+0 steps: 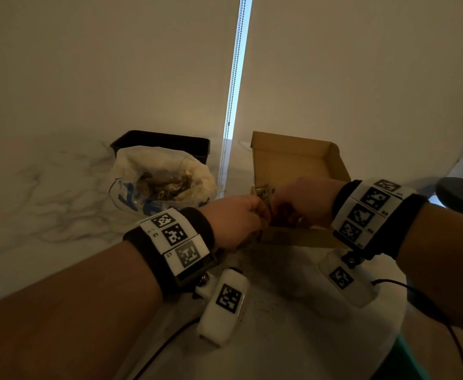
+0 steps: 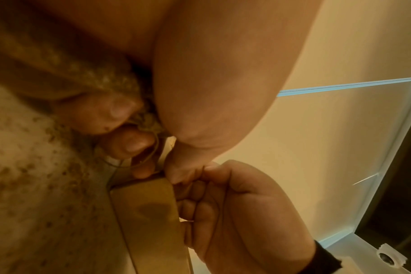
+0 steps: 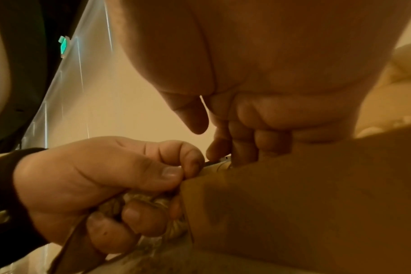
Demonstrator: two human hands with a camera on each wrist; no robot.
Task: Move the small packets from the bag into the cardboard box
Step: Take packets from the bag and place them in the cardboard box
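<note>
Only blue letters on bag (image 1: 142,198), unreadable

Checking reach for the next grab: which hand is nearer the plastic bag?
Left. The left hand sits just right of the plastic bag; the right hand is farther right, over the cardboard box.

On the bench (image 1: 46,193), the bag (image 1: 148,187) sits left of centre with a tray (image 1: 159,141) behind it; the cardboard box (image 1: 293,157) lies to its right — both hands meet at the box's near-left corner, left hand (image 1: 233,220), right hand (image 1: 304,198).
</note>
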